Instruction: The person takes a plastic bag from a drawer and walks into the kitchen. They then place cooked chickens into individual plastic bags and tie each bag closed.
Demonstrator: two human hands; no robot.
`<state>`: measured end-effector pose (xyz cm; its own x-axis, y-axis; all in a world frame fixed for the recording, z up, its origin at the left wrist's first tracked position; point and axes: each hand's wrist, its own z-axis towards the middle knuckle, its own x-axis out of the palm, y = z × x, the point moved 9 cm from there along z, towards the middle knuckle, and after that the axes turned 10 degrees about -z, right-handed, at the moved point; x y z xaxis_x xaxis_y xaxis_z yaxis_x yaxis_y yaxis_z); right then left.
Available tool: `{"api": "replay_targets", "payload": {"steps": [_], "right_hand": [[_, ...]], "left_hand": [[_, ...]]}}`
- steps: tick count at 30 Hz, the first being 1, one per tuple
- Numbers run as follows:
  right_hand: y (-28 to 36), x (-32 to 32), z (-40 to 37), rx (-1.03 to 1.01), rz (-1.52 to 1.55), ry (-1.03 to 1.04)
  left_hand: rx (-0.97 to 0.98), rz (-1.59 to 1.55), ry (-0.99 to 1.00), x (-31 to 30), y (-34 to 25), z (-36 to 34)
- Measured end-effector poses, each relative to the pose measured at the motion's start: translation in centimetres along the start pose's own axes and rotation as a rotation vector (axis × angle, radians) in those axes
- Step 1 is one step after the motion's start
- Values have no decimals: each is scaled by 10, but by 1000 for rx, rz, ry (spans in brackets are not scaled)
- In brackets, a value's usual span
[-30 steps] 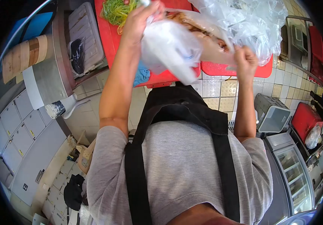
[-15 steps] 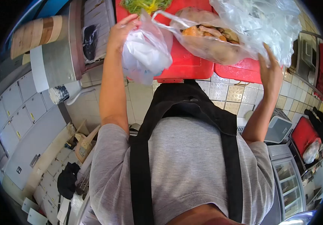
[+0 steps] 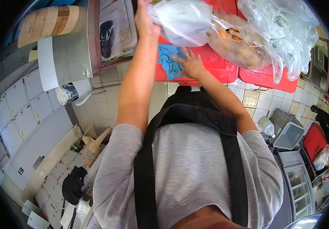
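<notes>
At the top of the view my left hand (image 3: 146, 23) is closed on the gathered end of a white translucent plastic bag (image 3: 189, 23), raised over the red surface. My right hand (image 3: 193, 65) is open, fingers spread, beside a crumpled blue cloth (image 3: 168, 61); its fingertips reach the cloth's right edge and hold nothing. A clear plastic bag (image 3: 244, 51) with orange-brown food inside lies to the right of my right hand. Loose clear plastic bags (image 3: 281, 30) are heaped beyond it.
Red lidded boxes (image 3: 220, 68) form the work surface. On the left are a grey plastic lid (image 3: 120, 34) with a black bag (image 3: 106, 38) on it and a metal counter (image 3: 67, 59). A grey crate (image 3: 286, 128) stands on the tiled floor to the right.
My left hand has lifted the white bag up and to the right, uncovering the blue cloth. My right hand has left the clear bags and moved left to the cloth.
</notes>
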<state>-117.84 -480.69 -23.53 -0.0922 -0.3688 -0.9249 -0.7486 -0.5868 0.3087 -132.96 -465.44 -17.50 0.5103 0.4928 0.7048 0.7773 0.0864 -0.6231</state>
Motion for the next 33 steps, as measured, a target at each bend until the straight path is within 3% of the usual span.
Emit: {"api": "replay_targets", "payload": {"steps": [1, 3, 5, 8, 11, 15, 17, 18, 21, 24, 26, 28, 29, 30, 32, 33], "right_hand": [[12, 12, 4, -42, -91, -30], [24, 45, 9, -87, -167, -107], [11, 77, 8, -90, -137, -201], [-30, 89, -11, 39, 81, 141], [-39, 47, -42, 64, 132, 3], [-29, 19, -62, 282, 559, 236], [-2, -11, -68, 399, 758, 301], [14, -25, -66, 349, 777, 235], [61, -61, -50, 150, 748, -41], [97, -102, -46, -87, 804, -266], [86, -119, -53, -71, 810, -409], [40, -118, -71, 103, 706, -597], [-1, -97, -82, 384, 809, -600], [-40, -70, -96, 666, 907, -596], [-90, -61, -112, 816, 658, -710], [-109, -43, -108, 890, 691, -650]], "left_hand": [[50, -102, 18, -23, 13, 9], [-86, 41, 29, -52, 49, -1], [-100, 693, 39, -80, 57, -29], [-131, 1016, 155, -142, 71, -38], [-385, 850, 12, -157, 63, -74], [-517, 715, -21, -167, 59, -113], [-528, 725, -186, -176, 49, -136], [-535, 728, -268, -178, 42, -153], [-948, 110, -135, -141, 40, -217], [-626, 275, 47, -129, -11, -208], [-269, 405, -29, -109, -95, -190], [174, 561, -39, -98, -198, -173], [402, 596, -62, -75, -245, -176], [728, 886, -15, -46, -291, -182], [1156, 1196, 2, -24, -340, -181], [1155, 1328, 20, -30, -350, -161]]}}
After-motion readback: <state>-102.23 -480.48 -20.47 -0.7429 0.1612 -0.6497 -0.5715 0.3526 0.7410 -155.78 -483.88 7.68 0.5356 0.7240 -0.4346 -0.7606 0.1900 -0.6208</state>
